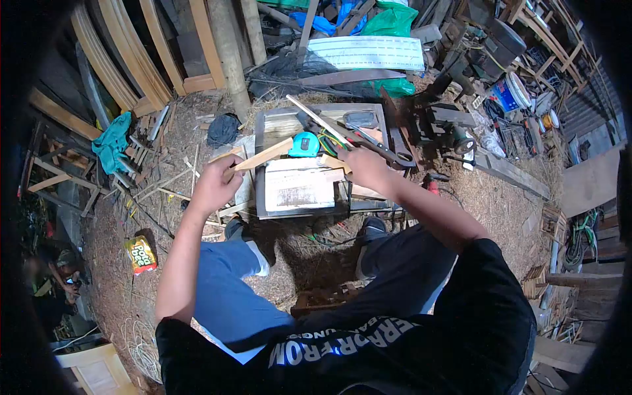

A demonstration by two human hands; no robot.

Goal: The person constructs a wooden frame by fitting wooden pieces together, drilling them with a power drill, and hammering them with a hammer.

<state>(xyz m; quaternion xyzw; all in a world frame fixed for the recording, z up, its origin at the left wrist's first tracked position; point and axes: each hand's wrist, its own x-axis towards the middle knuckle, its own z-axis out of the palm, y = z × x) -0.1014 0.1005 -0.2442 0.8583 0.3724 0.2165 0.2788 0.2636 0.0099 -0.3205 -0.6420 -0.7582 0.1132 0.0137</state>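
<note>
My left hand (217, 184) is closed around one end of a pale wooden strip (264, 155), which slants up to the right over the low bench (266, 212). My right hand (368, 172) grips a short piece of wood (337, 164) at the bench's right side; its fingertips are partly hidden. Between the hands a teal tape measure (304, 144) rests on the bench. Below it lies a whitish, worn board (299, 191). A long thin stick (316, 120) runs diagonally towards my right hand, with dark tools beside it.
Wood offcuts and shavings cover the ground around the bench. A bench vise (461, 143) stands at the right, near a white-and-blue bucket (510, 92). Curved wooden frames (118, 52) lean at the upper left. A snack bag (140, 254) lies left; another person (56, 276) sits at the far left.
</note>
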